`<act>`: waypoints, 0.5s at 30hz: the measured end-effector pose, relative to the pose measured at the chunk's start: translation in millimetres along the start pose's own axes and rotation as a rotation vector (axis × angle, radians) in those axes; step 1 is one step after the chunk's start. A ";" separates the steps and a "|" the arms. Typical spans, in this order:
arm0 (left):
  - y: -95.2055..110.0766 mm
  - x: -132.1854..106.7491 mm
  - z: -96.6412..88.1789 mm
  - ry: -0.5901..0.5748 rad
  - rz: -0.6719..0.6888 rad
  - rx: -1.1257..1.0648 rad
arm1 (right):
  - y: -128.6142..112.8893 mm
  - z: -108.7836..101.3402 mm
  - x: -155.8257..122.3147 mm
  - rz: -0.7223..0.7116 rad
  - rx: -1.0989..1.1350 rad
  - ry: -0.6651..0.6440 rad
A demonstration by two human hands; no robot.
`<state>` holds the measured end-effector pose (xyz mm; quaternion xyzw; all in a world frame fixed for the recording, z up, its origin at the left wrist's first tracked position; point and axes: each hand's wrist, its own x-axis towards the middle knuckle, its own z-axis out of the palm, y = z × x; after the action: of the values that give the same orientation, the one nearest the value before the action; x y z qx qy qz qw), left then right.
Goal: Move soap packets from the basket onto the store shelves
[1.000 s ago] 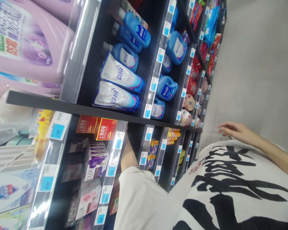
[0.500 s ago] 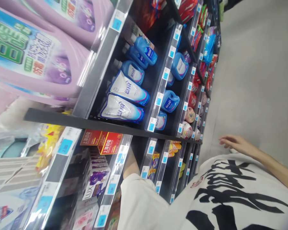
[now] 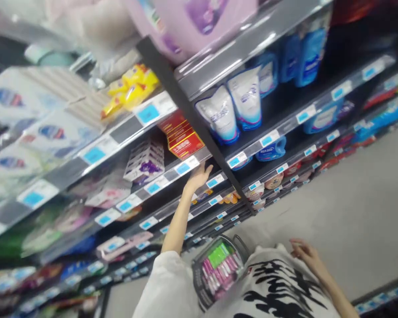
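Note:
My left hand (image 3: 198,179) reaches in at the front of a shelf, just beneath the price-tag rail (image 3: 185,167) and below the red boxes (image 3: 185,142). Its thumb stands apart from the fingers, and I see nothing held; the fingertips are partly lost in shadow and blur. To its left on the shelf above are stacked purple-and-white soap boxes (image 3: 146,161). By my side hangs my right hand (image 3: 304,252), loosely open over the floor, touching no goods.
A dark basket (image 3: 199,282) of pink and green packs stands on the floor by my body. A black upright post (image 3: 202,128) divides the shelving. White-and-blue pouches (image 3: 220,115) and blue bottles (image 3: 310,62) fill the shelf to the right. Grey floor (image 3: 358,212) runs alongside.
The view has turned and swung left, bringing the floor basket into sight. My left hand, hidden behind the shelf edge before, now shows at the shelf front. My right hand still hangs at my side.

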<state>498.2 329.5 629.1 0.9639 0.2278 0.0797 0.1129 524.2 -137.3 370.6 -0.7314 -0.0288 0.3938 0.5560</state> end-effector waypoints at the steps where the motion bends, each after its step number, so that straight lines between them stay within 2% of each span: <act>1: -3.0 -21.4 7.7 0.065 -0.008 -0.036 | -1.0 4.0 2.2 -0.007 -0.045 -0.051; 5: 4.6 -109.2 54.0 0.470 -0.005 -0.085 | 17.9 10.4 18.3 0.143 -0.222 -0.237; 6: 9.4 -131.5 70.0 0.533 -0.008 -0.084 | 23.3 9.5 23.2 0.150 -0.271 -0.264; 8: 21.7 -180.3 108.4 0.532 -0.050 -0.122 | 28.7 11.0 31.9 0.111 -0.395 -0.361; 9: 30.0 -207.7 130.3 0.474 -0.122 -0.173 | 28.4 14.3 35.6 0.072 -0.451 -0.425; 11: 50.8 -267.7 175.5 0.249 -0.403 -0.326 | 22.7 25.2 42.7 -0.015 -0.543 -0.568; 12: 62.1 -298.7 196.7 0.072 -0.561 -0.405 | 17.3 32.0 46.4 -0.056 -0.576 -0.621; 13: 72.4 -328.9 215.8 -0.147 -0.662 -0.477 | 10.2 39.3 50.0 -0.093 -0.605 -0.658; 15: 85.5 -383.0 246.4 -0.352 -0.686 -0.587 | -7.4 55.2 55.7 -0.153 -0.656 -0.682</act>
<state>246.3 35.2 374.7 0.7593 0.4779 -0.0655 0.4368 532.0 -64.1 342.5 -0.6931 -0.3863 0.5394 0.2819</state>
